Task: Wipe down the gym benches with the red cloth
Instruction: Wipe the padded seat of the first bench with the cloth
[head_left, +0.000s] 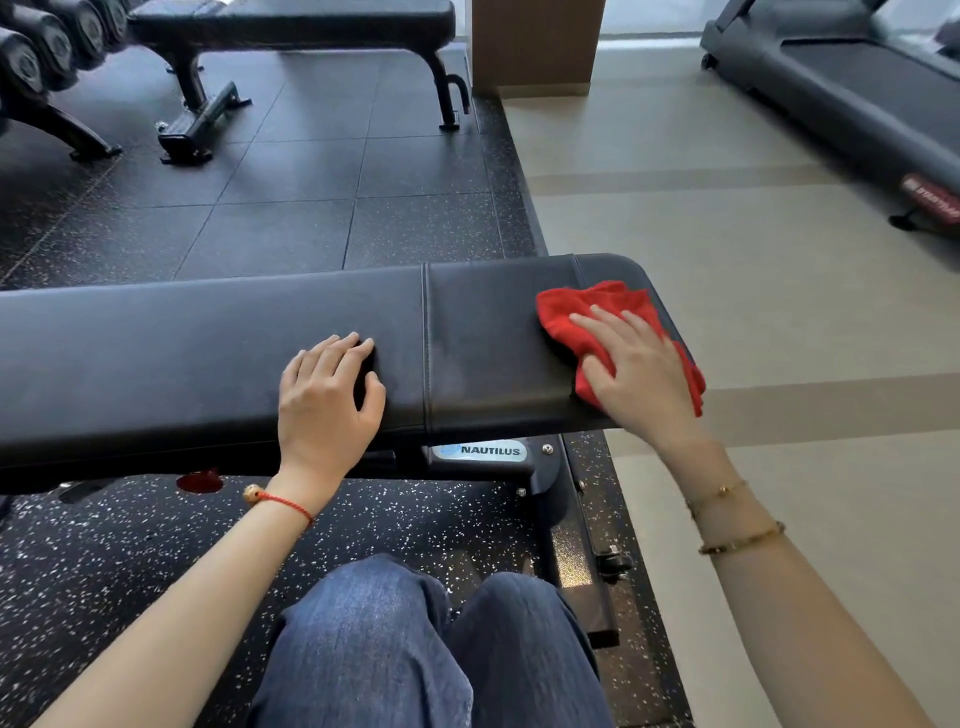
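Wiping Nautilus gym bench (208, 353), right end.
Right hand (641, 371) flat on red cloth (587, 312); left hand (324, 397) relaxed, resting mid-pad.

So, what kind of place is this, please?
Most likely a gym: a padded black bench in front, a second bench behind it, dumbbells on a rack at top left and a treadmill at top right.

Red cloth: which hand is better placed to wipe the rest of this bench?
Right. The right hand already presses the red cloth flat on the near bench; the left hand only braces.
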